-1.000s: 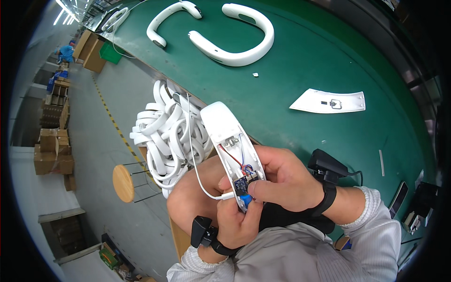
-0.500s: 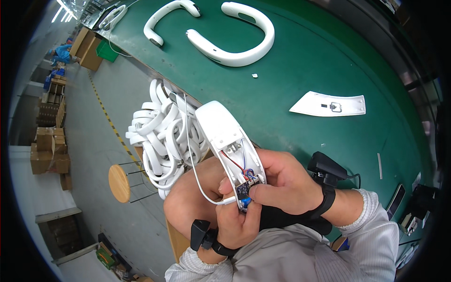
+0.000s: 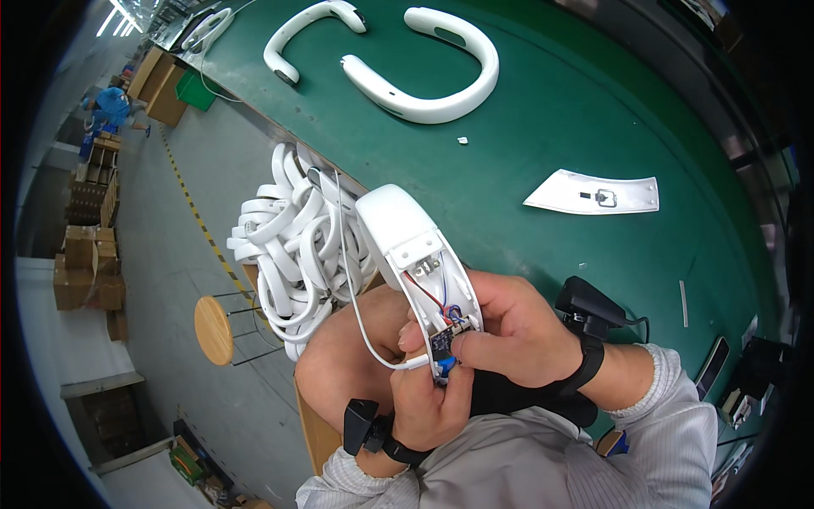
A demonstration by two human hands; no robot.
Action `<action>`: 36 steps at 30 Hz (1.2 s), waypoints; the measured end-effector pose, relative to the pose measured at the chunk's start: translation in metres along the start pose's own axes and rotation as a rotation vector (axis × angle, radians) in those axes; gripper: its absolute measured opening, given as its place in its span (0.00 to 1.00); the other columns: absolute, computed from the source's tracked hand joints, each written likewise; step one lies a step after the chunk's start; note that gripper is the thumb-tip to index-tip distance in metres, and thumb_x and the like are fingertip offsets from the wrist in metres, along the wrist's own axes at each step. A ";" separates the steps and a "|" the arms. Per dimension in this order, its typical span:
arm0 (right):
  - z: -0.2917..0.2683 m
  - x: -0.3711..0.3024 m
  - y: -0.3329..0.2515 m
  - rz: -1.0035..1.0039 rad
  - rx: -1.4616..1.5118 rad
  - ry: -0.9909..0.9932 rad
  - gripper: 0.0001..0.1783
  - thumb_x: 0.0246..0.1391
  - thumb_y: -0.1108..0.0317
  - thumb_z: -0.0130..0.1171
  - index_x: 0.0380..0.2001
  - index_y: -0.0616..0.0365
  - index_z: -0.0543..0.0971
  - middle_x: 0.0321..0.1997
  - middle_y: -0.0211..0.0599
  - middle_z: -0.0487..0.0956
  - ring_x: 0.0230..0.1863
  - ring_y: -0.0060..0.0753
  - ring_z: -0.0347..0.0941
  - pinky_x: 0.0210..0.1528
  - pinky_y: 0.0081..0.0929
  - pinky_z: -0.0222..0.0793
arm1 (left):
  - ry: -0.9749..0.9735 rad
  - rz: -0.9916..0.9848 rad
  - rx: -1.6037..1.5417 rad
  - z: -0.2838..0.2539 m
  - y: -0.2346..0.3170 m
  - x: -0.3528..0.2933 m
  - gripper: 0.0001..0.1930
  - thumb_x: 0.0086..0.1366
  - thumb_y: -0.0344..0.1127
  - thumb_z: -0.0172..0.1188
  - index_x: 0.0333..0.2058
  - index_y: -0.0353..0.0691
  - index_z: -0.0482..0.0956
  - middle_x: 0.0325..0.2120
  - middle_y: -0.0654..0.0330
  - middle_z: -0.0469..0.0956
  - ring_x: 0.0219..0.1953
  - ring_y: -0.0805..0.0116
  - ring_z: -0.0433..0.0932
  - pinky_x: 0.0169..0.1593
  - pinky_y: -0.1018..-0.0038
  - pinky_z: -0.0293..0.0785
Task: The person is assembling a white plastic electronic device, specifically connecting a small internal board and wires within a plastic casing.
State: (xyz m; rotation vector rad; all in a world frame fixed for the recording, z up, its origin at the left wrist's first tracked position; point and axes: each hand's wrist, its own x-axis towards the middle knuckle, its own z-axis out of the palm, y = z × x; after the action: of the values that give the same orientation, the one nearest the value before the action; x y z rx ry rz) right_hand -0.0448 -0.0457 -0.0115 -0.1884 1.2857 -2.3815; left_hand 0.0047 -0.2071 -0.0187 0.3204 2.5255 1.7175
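An opened white neckband device (image 3: 398,227) is held between my two hands, tilted over my lap. Its uncovered end shows a small dark circuit board (image 3: 443,343), thin red and blue wires (image 3: 431,290) and a blue part (image 3: 446,366). My left hand (image 3: 428,399) pinches the lower end, where the plug of a white cable (image 3: 360,327) meets the housing. My right hand (image 3: 519,327) grips the housing's right side, its thumb lying at the board's edge. Some fingers are hidden behind the housing. A detached white cover (image 3: 593,193) lies on the green table.
Two white neckbands (image 3: 458,106) (image 3: 292,38) and a small white scrap (image 3: 462,141) lie on the table (image 3: 543,110). Left of it, white neckbands are heaped in a pile (image 3: 284,246). A round wooden stool (image 3: 214,331) stands on the floor. A phone (image 3: 713,366) lies at right.
Both hands keep almost the same hold on the neckband device. The whole view has shifted slightly. In the far background a person in blue has moved.
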 end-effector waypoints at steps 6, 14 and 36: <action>-0.001 0.001 -0.001 0.026 0.017 0.010 0.21 0.51 0.81 0.48 0.50 0.68 0.76 0.45 0.41 0.84 0.46 0.26 0.81 0.52 0.27 0.76 | -0.012 -0.017 0.000 0.001 0.002 0.003 0.11 0.65 0.27 0.63 0.45 0.29 0.78 0.36 0.53 0.83 0.38 0.63 0.83 0.43 0.70 0.76; -0.001 0.001 -0.001 0.033 0.027 0.021 0.21 0.51 0.81 0.48 0.50 0.69 0.76 0.45 0.41 0.84 0.46 0.26 0.81 0.52 0.26 0.76 | 0.005 -0.002 -0.015 0.003 -0.001 0.004 0.12 0.65 0.26 0.63 0.45 0.29 0.78 0.34 0.54 0.83 0.36 0.64 0.83 0.40 0.71 0.76; -0.009 0.005 -0.011 0.152 0.179 0.035 0.22 0.50 0.79 0.51 0.50 0.70 0.76 0.45 0.41 0.83 0.45 0.25 0.80 0.48 0.24 0.77 | -0.322 -0.055 0.003 -0.021 0.005 0.018 0.12 0.62 0.29 0.64 0.43 0.31 0.77 0.28 0.52 0.82 0.27 0.55 0.82 0.31 0.65 0.75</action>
State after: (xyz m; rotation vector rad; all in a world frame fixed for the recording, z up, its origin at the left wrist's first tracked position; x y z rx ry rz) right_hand -0.0558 -0.0355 -0.0077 0.0045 1.0544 -2.3614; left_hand -0.0162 -0.2209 -0.0052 0.4806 2.2839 1.5030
